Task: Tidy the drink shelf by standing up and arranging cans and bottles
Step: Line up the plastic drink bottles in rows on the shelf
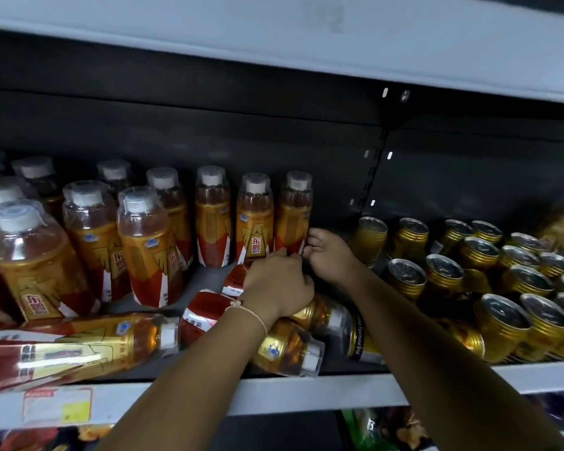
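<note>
Bottles (254,219) upright at centre frame; both hands, left (275,284) and right (331,255), curl their grip around one fallen bottle (236,279), likely to stand it.

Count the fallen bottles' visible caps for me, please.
3 caps: one front left, one by the shelf edge at, one just behind it; the left hand may hide more.

Beige cord bracelet (248,312), bare forearms

Grey shelf (306,390) carries bottles (144,242), seemingly gold cans (502,323).
</note>
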A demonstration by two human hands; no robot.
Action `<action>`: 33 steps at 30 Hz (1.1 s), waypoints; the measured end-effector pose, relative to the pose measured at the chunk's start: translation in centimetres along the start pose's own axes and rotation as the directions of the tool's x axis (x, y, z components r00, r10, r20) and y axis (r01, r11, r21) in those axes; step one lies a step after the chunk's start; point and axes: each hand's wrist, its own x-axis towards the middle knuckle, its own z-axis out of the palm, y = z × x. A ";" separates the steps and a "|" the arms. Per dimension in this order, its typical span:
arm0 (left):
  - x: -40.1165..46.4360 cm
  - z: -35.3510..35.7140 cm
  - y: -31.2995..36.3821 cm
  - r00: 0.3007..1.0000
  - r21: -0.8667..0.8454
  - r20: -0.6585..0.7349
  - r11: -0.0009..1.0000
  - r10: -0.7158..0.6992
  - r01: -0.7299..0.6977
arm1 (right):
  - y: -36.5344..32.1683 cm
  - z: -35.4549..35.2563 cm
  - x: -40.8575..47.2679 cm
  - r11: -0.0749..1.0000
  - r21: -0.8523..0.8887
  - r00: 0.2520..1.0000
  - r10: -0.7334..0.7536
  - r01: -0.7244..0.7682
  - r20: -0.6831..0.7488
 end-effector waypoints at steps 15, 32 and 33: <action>2.4 -4.9 9.7 0.988 -0.044 -0.141 0.996 0.066 -0.073 | -4.4 -12.5 -3.5 0.979 -0.146 0.919 -0.186 0.143 -0.348; 15.1 1.8 37.0 0.934 -0.044 -0.063 0.934 0.352 -0.355 | 11.3 -41.3 -5.4 0.953 -0.267 0.682 -0.100 -0.144 -0.724; 15.6 2.2 37.8 0.934 -0.045 -0.055 0.934 0.353 -0.355 | 12.0 -41.9 -5.3 0.961 -0.222 0.670 -0.056 -0.165 -0.741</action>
